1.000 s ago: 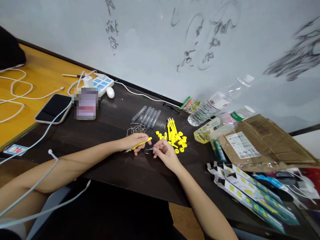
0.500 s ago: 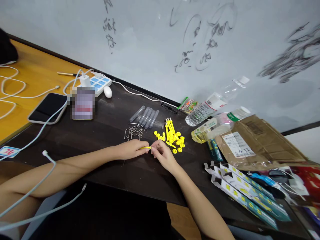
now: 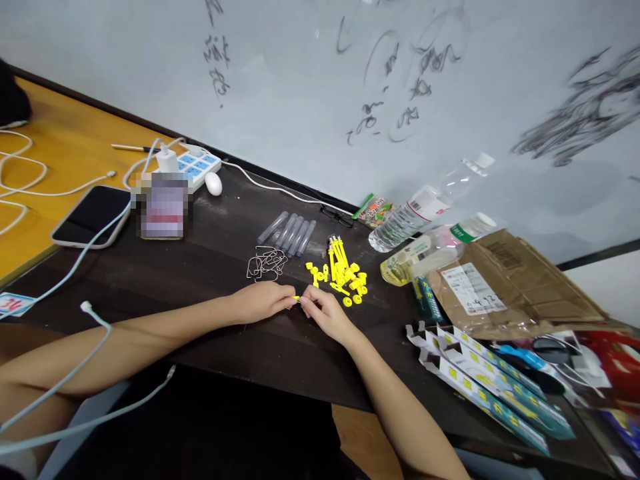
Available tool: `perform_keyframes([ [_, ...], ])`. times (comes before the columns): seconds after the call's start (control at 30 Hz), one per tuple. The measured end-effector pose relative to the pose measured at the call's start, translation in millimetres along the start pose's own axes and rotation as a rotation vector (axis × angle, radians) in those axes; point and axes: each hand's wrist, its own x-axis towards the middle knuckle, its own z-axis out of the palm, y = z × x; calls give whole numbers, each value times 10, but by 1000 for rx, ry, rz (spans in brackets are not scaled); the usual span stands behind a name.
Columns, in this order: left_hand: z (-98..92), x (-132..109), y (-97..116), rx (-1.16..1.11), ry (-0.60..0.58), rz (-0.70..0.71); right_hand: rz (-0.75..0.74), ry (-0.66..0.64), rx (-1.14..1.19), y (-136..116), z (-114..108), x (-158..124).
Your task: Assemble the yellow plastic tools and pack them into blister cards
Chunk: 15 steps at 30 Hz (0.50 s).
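My left hand (image 3: 265, 301) is closed in a pinch on a slim yellow plastic piece (image 3: 296, 298), mostly covered by the fingers. At its other end, the fingertips of my right hand (image 3: 326, 313) pinch the tip; any smaller part between them is hidden. Just beyond my right hand lies a pile of small yellow plastic parts (image 3: 355, 277), with several yellow rods (image 3: 338, 252) with metal-coloured tips at its back. Bent metal wires (image 3: 267, 263) lie tangled behind my left hand. Several clear plastic tubes (image 3: 295, 235) are lined up farther back.
To the right are two bottles (image 3: 407, 217) (image 3: 420, 259), a cardboard parcel (image 3: 520, 283) and opened long boxes (image 3: 490, 387). Phones (image 3: 93, 217) (image 3: 163, 210) and a power strip (image 3: 203, 167) stand left. White cables (image 3: 95, 260) hang over the left side. A whiteboard (image 3: 300, 100) rises behind.
Both hands have come slightly closer together, and less of the yellow piece shows between them. The view has shifted a little; the things on the table stay put.
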Motion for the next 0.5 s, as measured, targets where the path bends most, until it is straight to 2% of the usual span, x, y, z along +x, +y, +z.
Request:
perform_keyframes([
  [0.37, 1, -24, 13, 113, 34, -28, 63, -4, 67, 1, 6, 20],
  [0.5, -38, -33, 26, 72, -4, 6, 31, -24, 40, -18, 1, 21],
])
